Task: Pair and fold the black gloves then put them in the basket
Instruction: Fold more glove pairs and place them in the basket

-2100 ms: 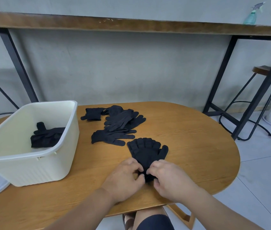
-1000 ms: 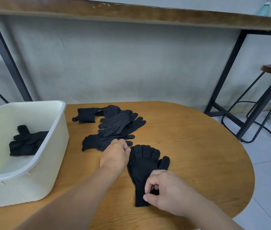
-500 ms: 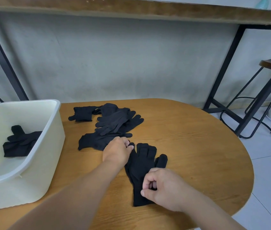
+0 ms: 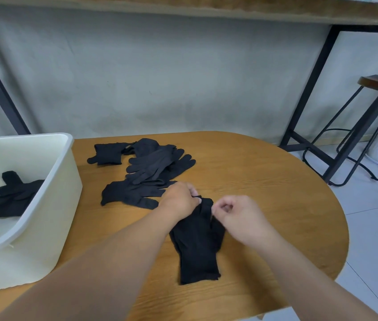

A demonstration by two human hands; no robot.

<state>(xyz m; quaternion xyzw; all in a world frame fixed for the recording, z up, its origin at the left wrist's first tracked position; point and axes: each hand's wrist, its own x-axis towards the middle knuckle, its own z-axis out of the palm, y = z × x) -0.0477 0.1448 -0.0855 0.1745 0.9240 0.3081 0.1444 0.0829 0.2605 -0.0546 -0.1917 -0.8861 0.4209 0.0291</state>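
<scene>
A stacked pair of black gloves [image 4: 198, 246] lies flat on the wooden table [image 4: 264, 193], cuffs toward me. My left hand [image 4: 181, 200] pinches the pair's fingertip end. My right hand [image 4: 236, 216] pinches the same end from the right side. Behind them lies a loose pile of black gloves [image 4: 151, 172], and one folded pair [image 4: 108, 154] rests at the pile's far left. The cream basket [image 4: 63, 181] stands on the left with a folded black pair [image 4: 14, 195] inside.
The table's rounded edge curves off at the right, with tiled floor beyond. Black metal stools [image 4: 368, 126] and a high counter's black legs stand at the back right. A grey wall runs behind the table.
My right hand has left the gloves' cuff end and moved up to the fingertip end beside my left hand. The fingertips are now bunched between both hands.
</scene>
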